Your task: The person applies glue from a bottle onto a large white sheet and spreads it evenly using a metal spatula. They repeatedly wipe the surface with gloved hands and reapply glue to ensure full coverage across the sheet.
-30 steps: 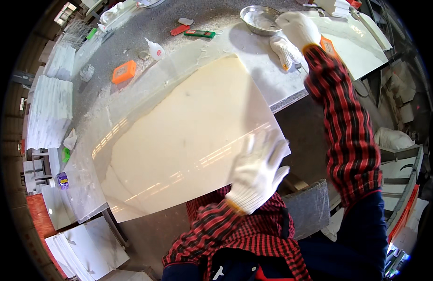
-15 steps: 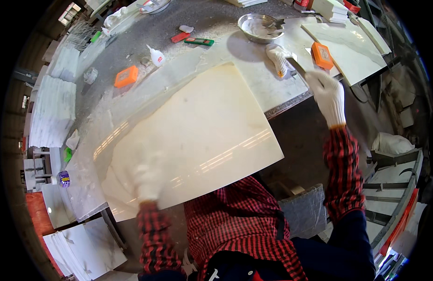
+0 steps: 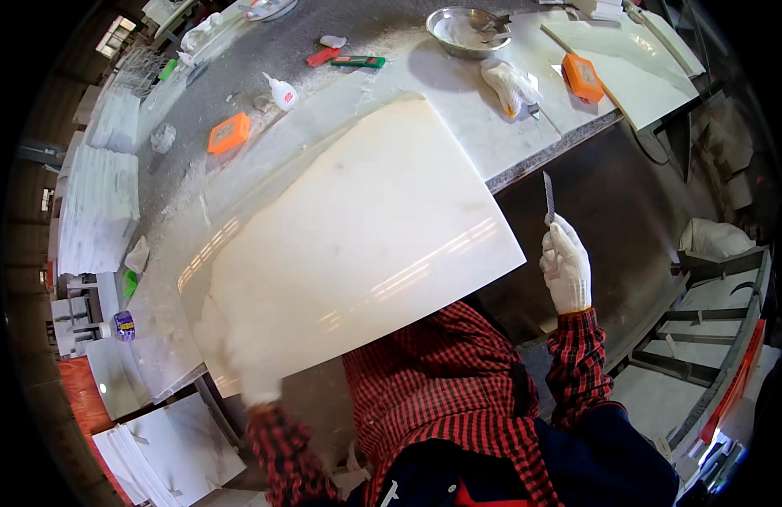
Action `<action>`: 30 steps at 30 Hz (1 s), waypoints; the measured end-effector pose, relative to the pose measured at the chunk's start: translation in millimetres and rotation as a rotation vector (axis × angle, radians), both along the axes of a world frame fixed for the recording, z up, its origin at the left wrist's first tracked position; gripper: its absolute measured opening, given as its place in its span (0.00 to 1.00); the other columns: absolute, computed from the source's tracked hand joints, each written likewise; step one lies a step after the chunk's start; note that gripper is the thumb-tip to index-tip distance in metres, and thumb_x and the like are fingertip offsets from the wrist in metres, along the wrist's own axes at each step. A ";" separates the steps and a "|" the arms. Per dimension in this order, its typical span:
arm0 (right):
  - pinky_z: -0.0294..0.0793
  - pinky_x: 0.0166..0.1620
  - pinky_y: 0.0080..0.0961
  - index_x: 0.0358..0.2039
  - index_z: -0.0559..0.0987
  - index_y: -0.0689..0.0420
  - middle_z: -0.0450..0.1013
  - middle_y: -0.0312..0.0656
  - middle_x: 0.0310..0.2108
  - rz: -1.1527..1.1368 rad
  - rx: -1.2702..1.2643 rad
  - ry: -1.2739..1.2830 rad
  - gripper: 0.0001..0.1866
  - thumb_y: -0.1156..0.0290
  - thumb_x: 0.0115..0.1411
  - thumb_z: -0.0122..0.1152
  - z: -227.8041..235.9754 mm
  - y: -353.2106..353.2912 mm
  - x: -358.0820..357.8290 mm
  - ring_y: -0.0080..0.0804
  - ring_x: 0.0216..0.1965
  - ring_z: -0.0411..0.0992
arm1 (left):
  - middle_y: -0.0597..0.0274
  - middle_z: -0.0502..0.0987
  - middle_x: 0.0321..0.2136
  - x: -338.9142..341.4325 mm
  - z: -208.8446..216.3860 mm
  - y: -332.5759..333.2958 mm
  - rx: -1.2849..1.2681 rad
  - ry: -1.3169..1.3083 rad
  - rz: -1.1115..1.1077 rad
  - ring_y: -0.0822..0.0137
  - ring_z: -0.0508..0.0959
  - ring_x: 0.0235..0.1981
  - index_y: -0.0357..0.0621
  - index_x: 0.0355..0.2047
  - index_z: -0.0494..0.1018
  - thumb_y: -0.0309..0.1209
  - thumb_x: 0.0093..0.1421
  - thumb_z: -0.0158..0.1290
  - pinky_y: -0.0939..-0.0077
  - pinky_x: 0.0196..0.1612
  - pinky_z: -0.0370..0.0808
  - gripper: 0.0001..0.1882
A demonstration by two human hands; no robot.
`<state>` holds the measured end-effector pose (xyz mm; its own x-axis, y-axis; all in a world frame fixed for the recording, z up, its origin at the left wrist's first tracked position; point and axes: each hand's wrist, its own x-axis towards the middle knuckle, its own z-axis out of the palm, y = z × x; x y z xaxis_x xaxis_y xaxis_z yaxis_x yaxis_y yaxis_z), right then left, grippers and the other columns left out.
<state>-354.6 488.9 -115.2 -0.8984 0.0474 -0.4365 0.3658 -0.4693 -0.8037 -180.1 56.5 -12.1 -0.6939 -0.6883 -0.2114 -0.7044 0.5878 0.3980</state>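
Observation:
My right hand point(image 3: 566, 262), in a white knitted glove, is closed around one end of a thin grey metal blade point(image 3: 549, 198). The blade points up and away from me, in the air beyond the right corner of a glossy cream-white stone slab point(image 3: 357, 237). That slab lies at an angle on the bench, its near edge in front of my body. Over its near left part is my left hand point(image 3: 256, 367), also in a white glove; motion smears its fingers, so I cannot see their shape or whether they touch the surface.
Farther back are a crumpled white glove point(image 3: 509, 87), a metal bowl point(image 3: 467, 32) with white powder, two orange boxes point(image 3: 229, 133), a white squeeze bottle point(image 3: 281, 92) and a green tool point(image 3: 358, 62). Stacked white tiles point(image 3: 99, 211) stand left; a metal rack point(image 3: 687, 359) stands right.
My right hand has come back from beside the crumpled glove toward my body, carrying the blade. My left hand has shifted nearer to me over the slab.

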 end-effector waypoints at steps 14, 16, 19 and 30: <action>0.62 0.27 0.10 0.48 0.77 0.57 0.71 0.29 0.30 -0.130 0.179 -0.039 0.10 0.65 0.73 0.58 16.9 10.9 23.6 0.11 0.25 0.65 | 0.51 0.57 0.75 -203.5 -75.1 -127.2 -0.597 0.066 -0.494 0.44 0.52 0.76 0.51 0.75 0.57 0.54 0.74 0.37 0.49 0.77 0.43 0.35; 0.63 0.28 0.13 0.48 0.77 0.58 0.71 0.30 0.30 -0.102 0.243 -0.038 0.11 0.64 0.74 0.57 14.2 4.8 21.6 0.13 0.26 0.65 | 0.51 0.59 0.74 -181.7 -71.0 -148.8 -0.642 0.109 -0.456 0.44 0.53 0.75 0.50 0.74 0.57 0.53 0.74 0.39 0.50 0.77 0.44 0.34; 0.65 0.30 0.14 0.48 0.76 0.56 0.73 0.31 0.33 0.038 0.291 0.019 0.12 0.61 0.75 0.55 6.7 1.3 13.7 0.14 0.27 0.65 | 0.51 0.61 0.72 -170.4 -71.4 -152.8 -0.634 0.180 -0.458 0.44 0.54 0.75 0.48 0.73 0.60 0.49 0.75 0.42 0.52 0.77 0.45 0.32; 0.66 0.31 0.14 0.49 0.76 0.63 0.76 0.34 0.33 0.099 0.342 0.032 0.13 0.65 0.74 0.56 39.0 -47.3 -19.7 0.13 0.26 0.67 | 0.50 0.75 0.62 -249.8 -49.1 -49.3 -0.197 0.579 -0.798 0.46 0.69 0.66 0.46 0.60 0.76 0.37 0.69 0.55 0.54 0.70 0.62 0.21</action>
